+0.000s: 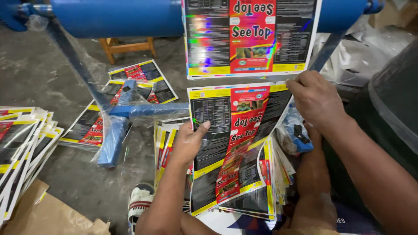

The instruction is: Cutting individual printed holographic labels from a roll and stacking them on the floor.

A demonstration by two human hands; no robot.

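A glossy printed sheet (235, 126), black, red and yellow, hangs in front of me, separate from the printed film (250, 37) that comes off a blue roller (117, 17) above. My left hand (187, 141) grips the sheet's left edge, thumb on its face. My right hand (315, 100) pinches the sheet's top right corner. Under the sheet lies a fanned stack of the same sheets (265, 191) on my lap.
More printed sheets lie on the grey floor (143, 78) and in a pile at the left (21, 148). A blue metal stand wrapped in plastic (113, 117) crosses the middle. A wooden stool (126, 45) stands behind. Brown cardboard (48, 213) and a striped sandal (139, 202) are near my knee.
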